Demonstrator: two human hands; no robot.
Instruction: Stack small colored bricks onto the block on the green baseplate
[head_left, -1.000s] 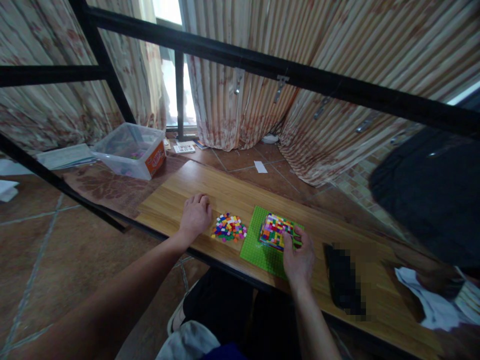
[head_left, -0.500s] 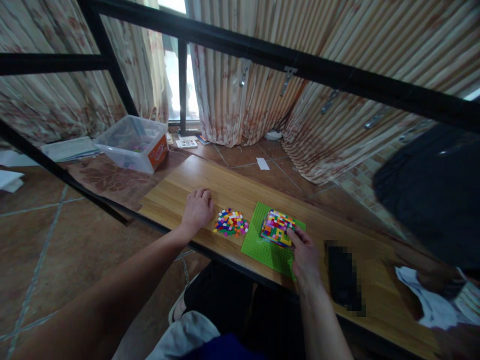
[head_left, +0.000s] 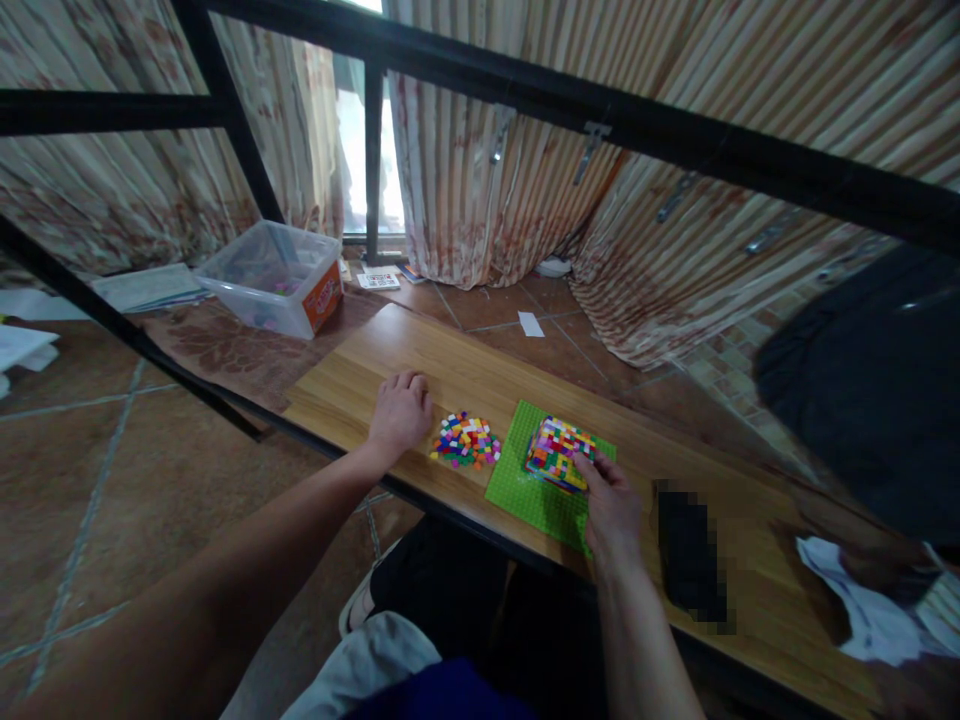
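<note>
My left hand [head_left: 401,415] rests on the wooden table, its fingers curled in and nothing visible in them. Just right of it lies a loose pile of small multicoloured toy bricks [head_left: 466,440]. Farther right, a rectangular block of stacked toy bricks [head_left: 559,452] stands on a green baseplate [head_left: 517,490]. My right hand [head_left: 611,500] is closed at the block's near right corner, with the thumb over its top and the other fingers along its right side. Whether a single loose brick is under those fingertips is hidden.
The narrow wooden table [head_left: 442,350] carries a dark blurred-out object [head_left: 690,555] right of my right hand. White crumpled paper [head_left: 855,610] lies at the right end. On the floor beyond stands a clear plastic bin [head_left: 262,285]. A black metal bar [head_left: 480,65] crosses above.
The whole view has shifted slightly. My right hand stays at the brick block, with its thumb and fingers nearly unchanged. My left hand keeps its place beside the pile.
</note>
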